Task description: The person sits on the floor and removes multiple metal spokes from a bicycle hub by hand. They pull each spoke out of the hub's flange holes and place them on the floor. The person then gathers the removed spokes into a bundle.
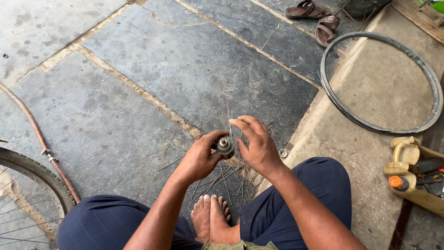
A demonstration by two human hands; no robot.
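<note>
My left hand [200, 157] grips a small metal wheel hub [225, 145] with thin spokes sticking out of it. My right hand [255, 141] pinches one thin spoke [228, 115] just above the hub, its fingertips closed on the wire. Both hands are held over my bare feet [212, 217] and a scatter of several loose spokes [217, 178] on the stone floor. My knees in dark blue trousers flank the hands.
A bare metal wheel rim [379, 125] lies on the raised concrete step at right. A cut yellow plastic can [414, 176] with tools sits at the right edge. Brown sandals [317, 16] lie at the top. A spoked bicycle wheel [27, 185] and a hose [37, 134] are at left.
</note>
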